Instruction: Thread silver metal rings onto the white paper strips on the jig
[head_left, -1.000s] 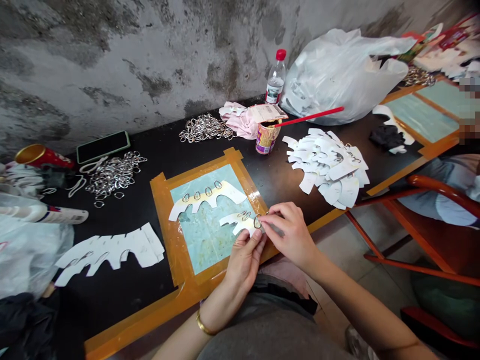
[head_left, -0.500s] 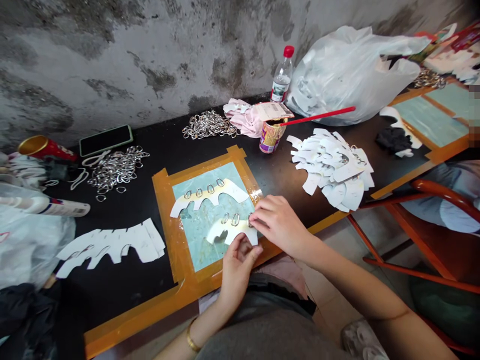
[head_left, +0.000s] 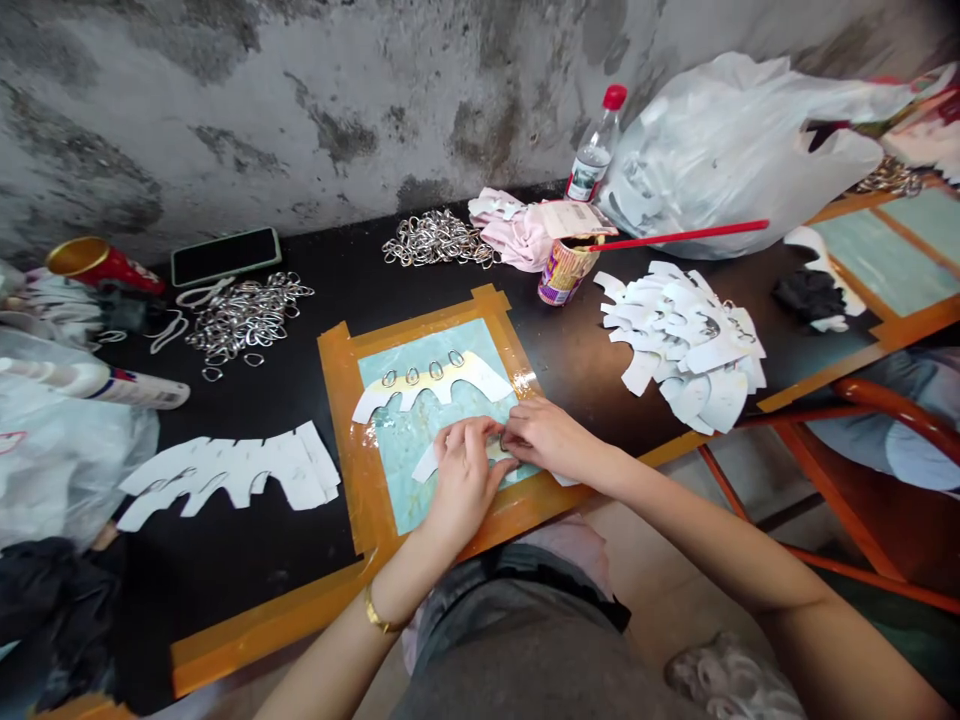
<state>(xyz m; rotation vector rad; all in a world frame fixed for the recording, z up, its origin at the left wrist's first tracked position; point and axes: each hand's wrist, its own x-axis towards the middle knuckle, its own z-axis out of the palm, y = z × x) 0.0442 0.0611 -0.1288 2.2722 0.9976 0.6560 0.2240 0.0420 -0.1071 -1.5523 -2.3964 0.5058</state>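
Note:
A white scalloped strip (head_left: 425, 464) lies on the pale blue taped sheet (head_left: 409, 505), mostly covered by my hands. My left hand (head_left: 466, 462) is closed over its middle, fingers bent and thumb underneath, pinching the strip. Beside it, my right hand (head_left: 553, 438) is closed in a pinch at a metal ring, with its fingertips almost meeting the left ones. The ring is largely hidden. Just beyond lies another scalloped strip (head_left: 431, 385), its yellowish upper edge carrying several metal rings (head_left: 412, 376).
Loose rings lie in a left pile (head_left: 251, 312) and a back pile (head_left: 435, 238). Stacked white strips (head_left: 225, 470) are at left, a heap of strips (head_left: 686, 345) at right. A phone (head_left: 225, 256), paper cup (head_left: 566, 272), bottle (head_left: 595, 150) and plastic bag (head_left: 720, 160) stand along the wall.
My left hand has moved up from the strip's lower edge to over its middle, covering rings that showed before. The strip sits lower against the sheet. The view has shifted slightly.

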